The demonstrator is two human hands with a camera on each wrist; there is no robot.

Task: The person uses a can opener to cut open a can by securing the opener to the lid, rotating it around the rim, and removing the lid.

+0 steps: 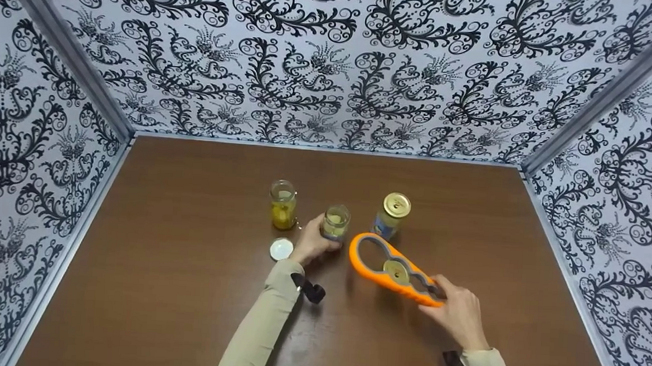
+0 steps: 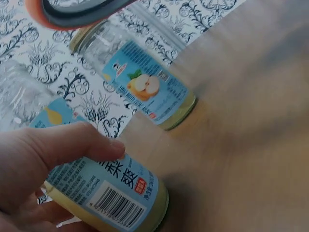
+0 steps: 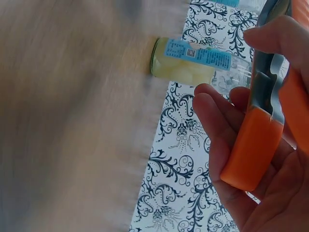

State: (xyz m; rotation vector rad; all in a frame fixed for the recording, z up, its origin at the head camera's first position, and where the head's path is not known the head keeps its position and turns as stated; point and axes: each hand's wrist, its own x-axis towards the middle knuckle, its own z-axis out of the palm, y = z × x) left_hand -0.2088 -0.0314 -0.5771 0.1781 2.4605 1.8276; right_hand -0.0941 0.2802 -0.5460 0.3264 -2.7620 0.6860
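My left hand (image 1: pixel 313 241) grips a glass jar (image 1: pixel 336 220) with no lid on it; its blue label (image 2: pixel 116 183) shows in the left wrist view. My right hand (image 1: pixel 459 310) holds the end of an orange jar opener (image 1: pixel 374 276) with grey inner edges, raised over the table. A gold lid (image 1: pixel 396 271) sits in the opener's middle ring. Just beyond the opener stands a closed jar with a gold lid (image 1: pixel 397 205) and a blue pear label (image 2: pixel 145 84). An open jar with yellow pieces (image 1: pixel 284 211) stands left of my left hand.
A lid with its white side up (image 1: pixel 282 249) lies on the brown table (image 1: pixel 178 242), left of my left wrist. Patterned walls (image 1: pixel 331 83) enclose the table's back and both sides. Black straps (image 1: pixel 309 289) circle my wrists.
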